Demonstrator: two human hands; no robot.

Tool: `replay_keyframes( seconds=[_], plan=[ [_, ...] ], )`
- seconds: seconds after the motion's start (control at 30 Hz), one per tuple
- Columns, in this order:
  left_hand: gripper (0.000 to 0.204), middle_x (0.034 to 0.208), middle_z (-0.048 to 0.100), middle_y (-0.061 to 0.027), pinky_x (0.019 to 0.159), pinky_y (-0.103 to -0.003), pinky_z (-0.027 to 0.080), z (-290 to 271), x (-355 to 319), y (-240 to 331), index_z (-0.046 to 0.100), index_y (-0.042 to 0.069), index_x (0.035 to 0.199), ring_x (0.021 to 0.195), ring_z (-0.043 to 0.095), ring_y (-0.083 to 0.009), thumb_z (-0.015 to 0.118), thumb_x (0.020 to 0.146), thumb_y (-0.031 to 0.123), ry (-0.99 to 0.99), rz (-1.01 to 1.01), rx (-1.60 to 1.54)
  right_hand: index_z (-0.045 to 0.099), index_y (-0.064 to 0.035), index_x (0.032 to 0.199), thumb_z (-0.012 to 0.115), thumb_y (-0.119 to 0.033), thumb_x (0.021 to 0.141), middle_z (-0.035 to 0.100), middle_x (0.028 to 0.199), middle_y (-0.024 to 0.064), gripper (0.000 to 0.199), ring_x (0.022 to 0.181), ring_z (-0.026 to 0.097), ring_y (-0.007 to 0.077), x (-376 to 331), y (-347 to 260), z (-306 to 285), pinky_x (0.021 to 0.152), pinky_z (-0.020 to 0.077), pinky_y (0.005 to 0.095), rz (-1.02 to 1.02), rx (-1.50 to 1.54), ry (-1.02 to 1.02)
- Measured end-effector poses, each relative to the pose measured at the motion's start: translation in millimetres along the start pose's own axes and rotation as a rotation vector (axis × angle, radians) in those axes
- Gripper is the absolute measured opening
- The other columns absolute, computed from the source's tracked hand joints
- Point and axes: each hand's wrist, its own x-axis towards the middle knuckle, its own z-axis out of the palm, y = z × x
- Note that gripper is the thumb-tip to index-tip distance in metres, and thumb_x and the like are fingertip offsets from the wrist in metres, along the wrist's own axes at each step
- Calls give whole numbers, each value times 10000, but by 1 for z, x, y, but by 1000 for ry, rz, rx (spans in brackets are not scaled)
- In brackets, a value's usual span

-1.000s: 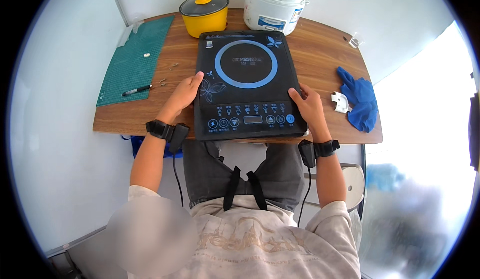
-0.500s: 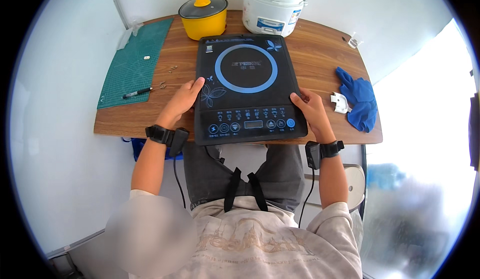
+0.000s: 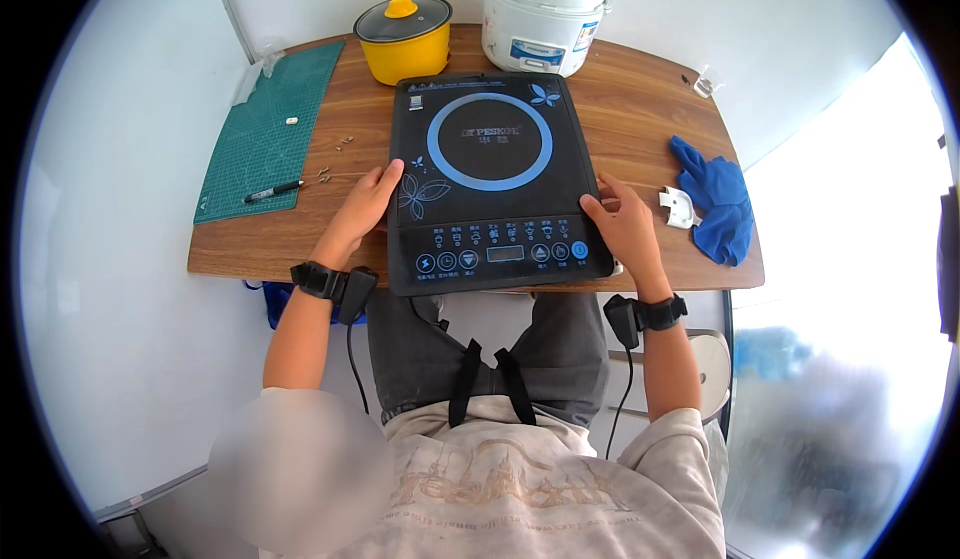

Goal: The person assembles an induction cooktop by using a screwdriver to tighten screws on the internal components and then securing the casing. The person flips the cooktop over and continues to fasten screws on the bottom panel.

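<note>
A black induction cooktop [image 3: 490, 209] with a blue ring and a row of touch keys lies face up, its near edge at the table's front edge. My left hand [image 3: 368, 202] grips its left side, thumb on the top rim and fingers partly hidden beneath. On the opposite side my right hand [image 3: 625, 221] holds the right edge, thumb over the rim and the other fingers bent along the side. Whether the cooktop rests fully on the table or is slightly raised, I cannot tell.
Behind the cooktop stand a yellow pot [image 3: 405, 54] with a glass lid and a white rice cooker [image 3: 540, 24]. Left are a green cutting mat [image 3: 265, 144], a pen [image 3: 272, 192] and several small screws [image 3: 323, 174]. Right lie a white plastic piece [image 3: 678, 207] and a blue cloth [image 3: 722, 199].
My right hand has shifted a little on the cooktop's edge, its wrist turning slightly and its fingers showing more. My left hand keeps its grip.
</note>
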Motion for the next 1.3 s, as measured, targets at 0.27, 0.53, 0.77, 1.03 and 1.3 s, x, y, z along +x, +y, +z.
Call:
replay_keyframes(
  seconds=[0.27,0.53,0.77,1.03,1.3],
  plan=[
    [706,1099,676,-104,635,-291,569,1,-22,4,552,-4,1354,901,681,-168,478,1033,620,12,7,-54,678,-32,1192,711,-147,923,667,1081,166,294,882,687,271,-9,31,-25,801,553,393,-161,-10,142],
    [729,1340,607,-113,1036,-298,434,7,-37,7,456,-23,1486,1214,559,-188,553,1033,540,-163,-49,-49,607,-57,1240,710,-77,867,626,1054,184,388,976,639,409,-31,51,-23,837,528,480,-283,-282,70],
    [747,1504,505,-139,1146,-307,353,12,-32,-14,379,-30,1540,1361,485,-211,581,1038,485,-183,51,-205,618,-66,1187,701,-61,856,658,1019,176,341,976,653,398,-27,71,-34,821,528,475,-180,-220,327],
    [664,1474,538,-114,1103,-296,404,15,-34,-17,396,-7,1529,1307,529,-184,562,1060,433,-164,38,-403,624,-94,1168,684,-85,901,670,1071,146,274,1041,640,377,-5,119,-107,866,519,478,-50,-525,505],
    [620,1433,561,-86,1058,-315,453,17,-44,-11,410,27,1521,1279,550,-169,583,1055,398,-193,-33,-541,639,-104,1205,682,-161,932,624,1147,155,282,1090,619,367,-1,157,-113,912,511,474,36,-689,425]
  ],
)
